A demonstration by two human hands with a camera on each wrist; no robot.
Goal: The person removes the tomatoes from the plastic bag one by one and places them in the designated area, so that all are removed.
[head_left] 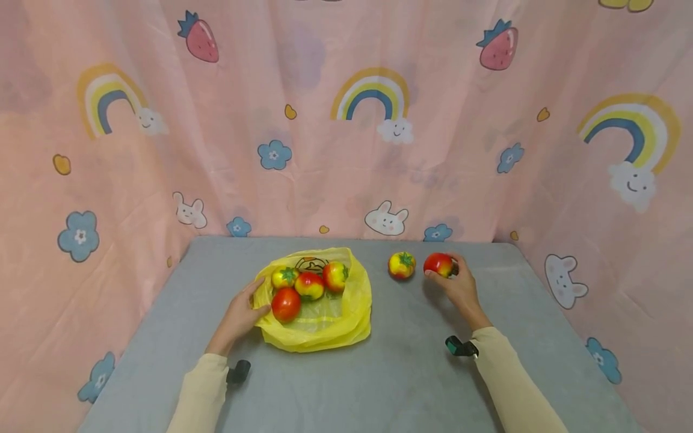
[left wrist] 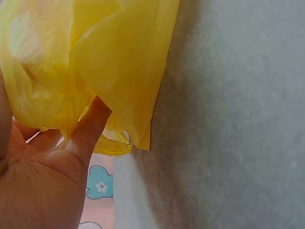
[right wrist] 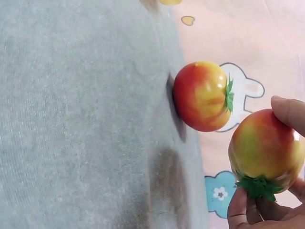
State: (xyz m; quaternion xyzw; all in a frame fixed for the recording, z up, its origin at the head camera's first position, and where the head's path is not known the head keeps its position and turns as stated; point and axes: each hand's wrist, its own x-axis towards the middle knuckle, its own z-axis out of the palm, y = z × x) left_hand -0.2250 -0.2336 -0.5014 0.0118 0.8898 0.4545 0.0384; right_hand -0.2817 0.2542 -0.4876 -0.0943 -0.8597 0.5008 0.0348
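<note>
A yellow plastic bag (head_left: 346, 334) lies spread with its mouth up on the table, several red-and-yellow toy tomatoes (head_left: 310, 285) inside it. At the bag's left rim, my left hand (head_left: 240, 316) holds the thin plastic between thumb and fingers; in the left wrist view folds of the bag (left wrist: 119, 62) hide some fingertips. My right hand (head_left: 462, 291) grips a red-and-yellow tomato (right wrist: 264, 148) by its sides, raised above the table, its green leaves turned towards the fingers. Just left of it, another tomato (head_left: 402, 264) with a green top sits on the table, touched by neither hand.
The grey table (head_left: 406, 385) ends at the back against a pink curtain (head_left: 325, 180) printed with rainbows, rabbits and flowers. Small dark devices are strapped at the left wrist (head_left: 238, 371) and the right wrist (head_left: 460, 347).
</note>
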